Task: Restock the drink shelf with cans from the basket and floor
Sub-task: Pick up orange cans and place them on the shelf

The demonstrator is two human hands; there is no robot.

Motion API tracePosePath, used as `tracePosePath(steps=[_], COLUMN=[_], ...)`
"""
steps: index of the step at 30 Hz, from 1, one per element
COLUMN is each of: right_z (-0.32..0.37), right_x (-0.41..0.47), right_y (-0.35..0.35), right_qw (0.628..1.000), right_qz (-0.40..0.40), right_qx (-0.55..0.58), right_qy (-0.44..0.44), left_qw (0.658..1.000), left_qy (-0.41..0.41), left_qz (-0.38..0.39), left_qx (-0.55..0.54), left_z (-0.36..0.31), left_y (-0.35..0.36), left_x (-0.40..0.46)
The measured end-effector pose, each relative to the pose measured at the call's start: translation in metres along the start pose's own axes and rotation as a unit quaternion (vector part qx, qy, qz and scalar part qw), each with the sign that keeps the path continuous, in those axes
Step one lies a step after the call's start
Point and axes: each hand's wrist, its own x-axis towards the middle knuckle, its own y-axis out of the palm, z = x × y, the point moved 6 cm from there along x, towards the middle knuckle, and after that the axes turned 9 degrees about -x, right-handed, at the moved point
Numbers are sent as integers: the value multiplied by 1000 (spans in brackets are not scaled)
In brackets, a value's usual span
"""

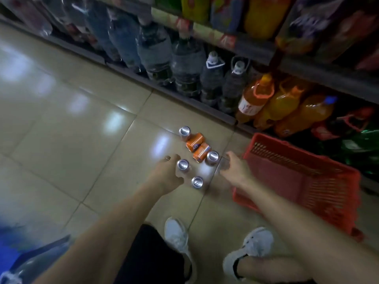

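Reaching with both hands, left (167, 171) and right (232, 168), fingers loosely apart, over floor cans (195, 147) beside the basket (328, 201), which looks empty.

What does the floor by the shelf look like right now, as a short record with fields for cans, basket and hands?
upright cans: four silver-topped cans standing on the tiled floor, e.g.
fallen cans: two orange cans lying on their sides
basket: red plastic mesh basket, right of the cans; no cans visible inside
left hand: beside one upright can, fingers loose, holding nothing
right hand: reaching near the cans, holding nothing
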Motion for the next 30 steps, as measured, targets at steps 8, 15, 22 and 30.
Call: tracePosePath(steps=[8, 15, 22, 30], right_z=[-61, -84, -91, -97], right_x=[167, 233, 243, 228], right_y=[150, 192, 193, 186], right_qw=[980, 969, 973, 920], right_qz=[-52, -107, -158, -194], right_qx=[163, 180, 154, 323], right_qy=[105, 134, 67, 106], left_qw=[999, 996, 989, 959], left_qy=[-21, 50, 93, 80], left_qz=[0, -57, -99, -38], left_qx=[43, 40, 61, -269], left_z=[112, 148, 159, 159], left_y=[108, 154, 161, 125], left_x=[165, 242, 248, 224])
